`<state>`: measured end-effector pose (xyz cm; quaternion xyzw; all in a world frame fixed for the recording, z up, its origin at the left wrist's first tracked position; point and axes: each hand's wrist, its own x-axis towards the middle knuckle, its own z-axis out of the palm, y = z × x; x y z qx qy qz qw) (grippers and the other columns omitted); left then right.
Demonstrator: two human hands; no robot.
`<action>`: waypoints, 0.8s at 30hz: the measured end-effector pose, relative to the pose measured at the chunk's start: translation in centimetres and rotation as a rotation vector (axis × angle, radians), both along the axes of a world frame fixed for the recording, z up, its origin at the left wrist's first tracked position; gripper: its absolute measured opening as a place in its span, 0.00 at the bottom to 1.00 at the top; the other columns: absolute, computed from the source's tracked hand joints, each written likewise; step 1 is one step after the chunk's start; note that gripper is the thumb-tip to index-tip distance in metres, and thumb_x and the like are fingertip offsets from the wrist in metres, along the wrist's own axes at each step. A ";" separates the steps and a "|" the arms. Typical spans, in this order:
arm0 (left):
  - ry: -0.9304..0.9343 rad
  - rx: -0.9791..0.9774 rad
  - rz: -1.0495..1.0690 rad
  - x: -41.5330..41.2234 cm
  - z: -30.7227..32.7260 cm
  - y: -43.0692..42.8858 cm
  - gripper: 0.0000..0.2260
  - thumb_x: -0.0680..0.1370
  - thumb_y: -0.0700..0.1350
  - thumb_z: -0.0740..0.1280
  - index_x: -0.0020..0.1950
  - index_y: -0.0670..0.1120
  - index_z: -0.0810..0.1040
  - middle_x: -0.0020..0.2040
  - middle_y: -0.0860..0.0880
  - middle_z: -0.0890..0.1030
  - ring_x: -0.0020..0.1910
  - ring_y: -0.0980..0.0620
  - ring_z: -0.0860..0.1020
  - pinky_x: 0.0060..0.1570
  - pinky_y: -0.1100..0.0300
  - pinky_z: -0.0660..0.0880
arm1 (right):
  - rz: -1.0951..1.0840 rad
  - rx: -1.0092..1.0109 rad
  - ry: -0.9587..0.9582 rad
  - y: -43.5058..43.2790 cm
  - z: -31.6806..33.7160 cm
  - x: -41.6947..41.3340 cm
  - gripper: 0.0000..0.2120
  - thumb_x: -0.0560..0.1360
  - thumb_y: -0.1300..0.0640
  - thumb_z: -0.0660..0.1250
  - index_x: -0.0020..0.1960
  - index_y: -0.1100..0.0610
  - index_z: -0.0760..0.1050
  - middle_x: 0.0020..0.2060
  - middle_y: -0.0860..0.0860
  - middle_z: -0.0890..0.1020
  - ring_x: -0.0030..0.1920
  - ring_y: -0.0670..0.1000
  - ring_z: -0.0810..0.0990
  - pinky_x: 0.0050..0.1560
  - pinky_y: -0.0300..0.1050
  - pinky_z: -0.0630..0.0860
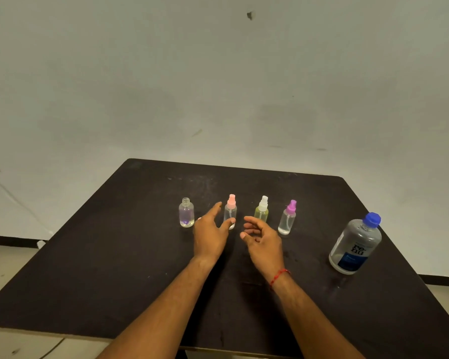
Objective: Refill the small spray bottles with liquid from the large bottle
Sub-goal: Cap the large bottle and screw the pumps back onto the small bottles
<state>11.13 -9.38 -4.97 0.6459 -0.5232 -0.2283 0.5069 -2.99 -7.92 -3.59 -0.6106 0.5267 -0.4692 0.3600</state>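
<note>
both hands are out over the dark table (94, 255), apart from each other, and from my feed neither one holds anything. left hand (209, 234) has its fingers spread and fairly straight, index reaching toward 12 o'clock, thumb out at 2 o'clock in front of the base of the pink-capped spray bottle (230, 212); i cannot tell whether the thumb touches it. right hand (263, 237) sits just beside it at 3 o'clock, fingers loosely curled, palm turned inward, with a red thread (279, 275) round the wrist

at 12 o'clock of the hands i read a row of four small bottles, all upright. from 9 toward 3: an uncapped bottle (186, 213) with an open threaded neck and a little liquid low down, the pink-capped one, a white-capped spray bottle (261, 211) with a yellowish body, and a purple-capped spray bottle (287, 218) with clear liquid at the bottom

large bottle (355, 244) stands well apart at 3 o'clock of the right hand, near the table's right edge, blue cap on, dark blue label, roughly part full of clear liquid
</note>
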 end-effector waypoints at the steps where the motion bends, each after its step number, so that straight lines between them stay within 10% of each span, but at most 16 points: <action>1: 0.007 -0.031 0.016 0.3 0.2 0.6 0.26 0.76 0.48 0.75 0.72 0.47 0.74 0.68 0.50 0.78 0.68 0.53 0.75 0.67 0.58 0.73 | 0.004 -0.003 0.005 0.1 0.0 0.3 0.19 0.73 0.65 0.72 0.61 0.51 0.77 0.49 0.45 0.82 0.49 0.42 0.81 0.51 0.33 0.78; 9: 0.053 -0.174 0.181 4.9 0.7 4.2 0.02 0.78 0.46 0.72 0.47 0.51 0.85 0.39 0.62 0.82 0.43 0.65 0.81 0.43 0.70 0.76 | 0.050 -0.003 0.036 0.3 -0.7 3.6 0.16 0.73 0.63 0.73 0.59 0.52 0.79 0.47 0.46 0.82 0.48 0.43 0.81 0.51 0.35 0.79; 19: 0.035 -0.059 0.221 10.1 -0.4 2.3 0.22 0.75 0.48 0.75 0.67 0.48 0.76 0.62 0.53 0.78 0.60 0.59 0.74 0.55 0.71 0.67 | 0.057 0.012 0.195 -0.8 -1.5 8.3 0.21 0.73 0.60 0.73 0.65 0.54 0.76 0.51 0.44 0.81 0.45 0.39 0.81 0.42 0.25 0.73; 24: 0.044 0.035 0.107 11.0 -1.2 0.6 0.30 0.73 0.48 0.77 0.73 0.50 0.72 0.70 0.50 0.75 0.69 0.53 0.73 0.62 0.64 0.67 | 0.054 -0.001 0.292 -2.1 -2.3 10.0 0.27 0.74 0.57 0.72 0.71 0.57 0.70 0.61 0.51 0.79 0.43 0.44 0.82 0.54 0.44 0.80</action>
